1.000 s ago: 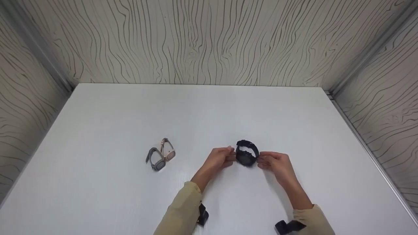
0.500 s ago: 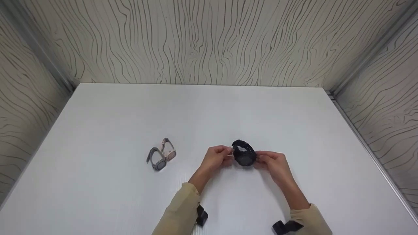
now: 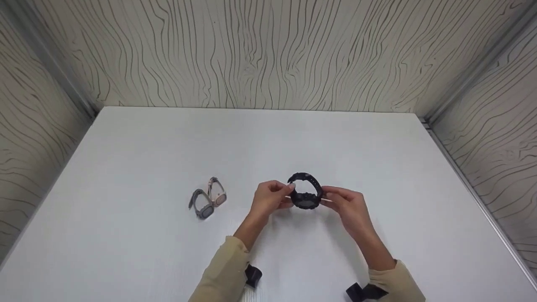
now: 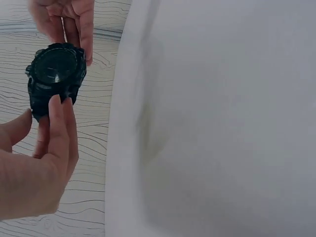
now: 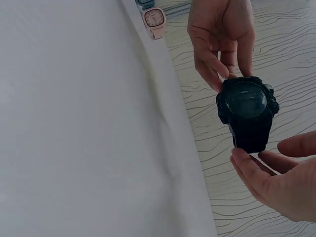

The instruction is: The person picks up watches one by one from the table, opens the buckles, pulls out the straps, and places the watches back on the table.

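Observation:
A black digital wristwatch (image 3: 306,201) with its strap looped hangs between both hands above the white table. My left hand (image 3: 268,198) pinches its left side, thumb near the strap. On the other side, the fingers of my right hand (image 3: 350,207) hold the strap. The left wrist view shows the round dark face of the watch (image 4: 55,68), with the left hand (image 4: 42,168) at its lower end. Seen from the right wrist, the watch (image 5: 247,101) has the right hand (image 5: 291,180) at its strap and the left hand (image 5: 222,39) at its far end.
To the left on the white table (image 3: 147,155) lie a grey watch (image 3: 205,211) and a pink watch (image 3: 220,199), side by side with straps looped. Wood-patterned panels (image 3: 251,54) stand behind the table and at both sides.
Both hands have moved slightly left and up with the black watch. Its strap loop now shows more openly toward the head camera. The grey and pink watches stay put.

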A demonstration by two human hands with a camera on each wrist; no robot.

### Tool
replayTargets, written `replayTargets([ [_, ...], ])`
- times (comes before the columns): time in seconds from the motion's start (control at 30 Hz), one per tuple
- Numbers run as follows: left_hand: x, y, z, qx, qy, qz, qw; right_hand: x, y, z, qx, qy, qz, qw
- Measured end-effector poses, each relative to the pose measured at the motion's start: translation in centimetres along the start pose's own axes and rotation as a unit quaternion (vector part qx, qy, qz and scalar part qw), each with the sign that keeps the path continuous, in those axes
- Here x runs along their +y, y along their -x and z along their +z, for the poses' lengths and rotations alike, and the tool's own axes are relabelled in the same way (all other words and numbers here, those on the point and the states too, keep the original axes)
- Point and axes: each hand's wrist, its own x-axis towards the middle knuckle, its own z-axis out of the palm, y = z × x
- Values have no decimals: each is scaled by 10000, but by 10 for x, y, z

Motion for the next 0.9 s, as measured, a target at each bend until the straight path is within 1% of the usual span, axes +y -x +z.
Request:
replayTargets([
  [0.2,7,8,-11,2,-42,122,9999,-8,7,8,-330,-43,-277,9991],
  [0.37,13,14,-21,-59,12,218,9997,-12,11,13,-665,-206,-433,9966],
  [0.67,23,23,-37,-141,256,110,9995,-18,15,19,-981,-345,-594,9928],
  [0.9,27,31,-46,-410,399,302,9979,-21,16,23,-1265,-585,-817,9869],
])
